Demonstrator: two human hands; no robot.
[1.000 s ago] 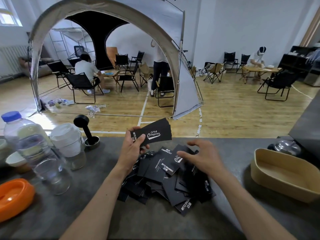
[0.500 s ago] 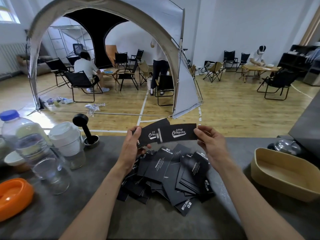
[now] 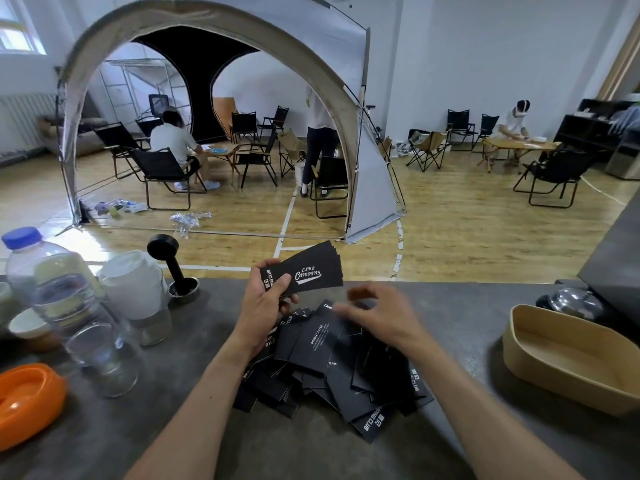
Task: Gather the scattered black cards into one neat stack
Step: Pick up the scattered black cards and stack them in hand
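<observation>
Left fingers (image 3: 277,282) are pinched around a small stack of cards (image 3: 304,273), held up at about 12 o'clock over the gray surface (image 3: 450,317). Right hand (image 3: 379,315) hovers blurred above the loose pile (image 3: 332,368), fingers half spread; can't tell if it's touching a card yet. The pile sprawls dead center, overlapping every which way. The cards are matte black with white "Club Camping" print. They look thin, light, fairly stiff and probably slick, so I'd grab each by a free edge or corner and slide it out.
</observation>
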